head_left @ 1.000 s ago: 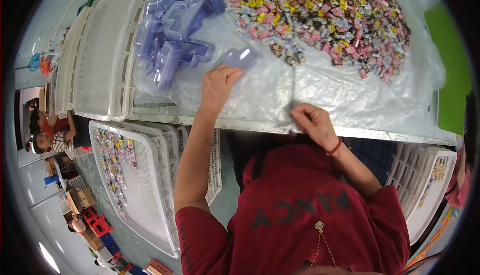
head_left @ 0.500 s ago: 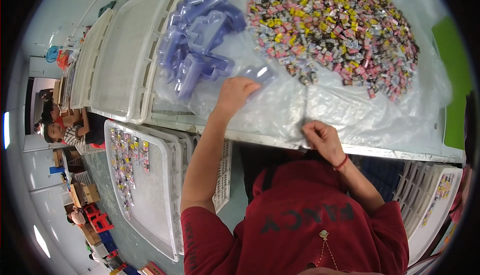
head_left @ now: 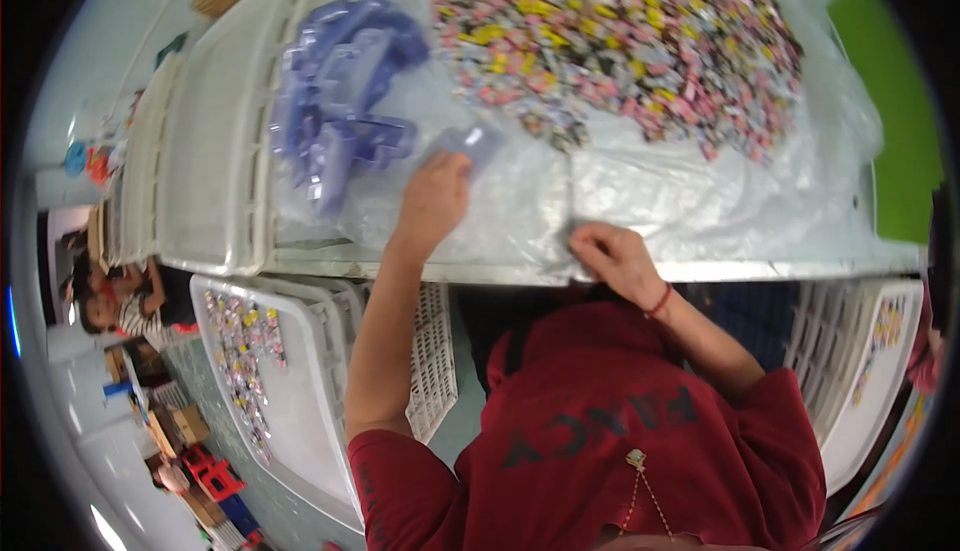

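My left hand (head_left: 434, 203) is closed on a small clear bluish plastic tray (head_left: 474, 141) above the plastic-covered table. To its left lies a heap of similar bluish molded plastic trays (head_left: 350, 81). My right hand (head_left: 617, 259) is at the table's front edge, thumb and fingers pinched together. Whatever they hold, if anything, is too small to make out. Beyond both hands spreads a large pile of small pink, yellow, black and white pieces (head_left: 620, 51), blurred in this frame. A clear plastic sheet (head_left: 680, 196) lies under the pile.
Large white mesh trays (head_left: 215, 141) stand at the table's left. Below them is a stack of white trays (head_left: 310, 401) with small pieces on top. More white crates (head_left: 850, 371) stand at right, near a green board (head_left: 890, 121). People (head_left: 125, 301) are in the far left background.
The whole view has shifted, so the table and its contents appear farther left and partly higher. Both hands keep nearly the same poses, the left still on the bluish tray.
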Action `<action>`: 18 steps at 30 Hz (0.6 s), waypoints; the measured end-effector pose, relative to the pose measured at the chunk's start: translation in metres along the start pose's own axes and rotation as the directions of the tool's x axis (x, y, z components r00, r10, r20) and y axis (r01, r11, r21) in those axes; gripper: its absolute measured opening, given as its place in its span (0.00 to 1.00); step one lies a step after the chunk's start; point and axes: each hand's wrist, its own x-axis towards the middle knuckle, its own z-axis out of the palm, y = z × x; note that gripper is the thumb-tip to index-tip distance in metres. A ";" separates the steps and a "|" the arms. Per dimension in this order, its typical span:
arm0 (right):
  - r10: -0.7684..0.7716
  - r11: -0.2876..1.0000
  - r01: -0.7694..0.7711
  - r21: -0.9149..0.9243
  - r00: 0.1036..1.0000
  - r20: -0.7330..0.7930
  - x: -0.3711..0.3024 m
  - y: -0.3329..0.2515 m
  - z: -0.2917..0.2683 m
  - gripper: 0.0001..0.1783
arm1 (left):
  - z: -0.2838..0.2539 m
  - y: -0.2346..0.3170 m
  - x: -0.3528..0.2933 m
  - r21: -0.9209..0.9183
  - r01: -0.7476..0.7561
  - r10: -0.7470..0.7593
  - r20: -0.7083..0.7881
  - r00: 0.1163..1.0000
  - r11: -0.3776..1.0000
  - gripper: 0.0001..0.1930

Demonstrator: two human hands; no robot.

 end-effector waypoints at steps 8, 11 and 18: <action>-0.085 0.992 0.083 -0.094 0.996 -0.019 -0.004 -0.006 0.001 0.09 | 0.012 0.001 0.001 0.392 0.100 0.050 -0.355 0.934 0.914 0.03; -0.098 0.993 0.097 -0.065 0.995 -0.009 -0.005 -0.002 0.000 0.09 | -0.008 0.000 0.012 0.462 0.129 0.107 -0.450 0.887 0.877 0.02; 0.067 0.959 0.031 0.283 0.941 -0.330 0.005 -0.001 -0.054 0.08 | 0.033 0.068 0.000 0.851 -0.042 0.286 -0.130 0.949 0.523 0.12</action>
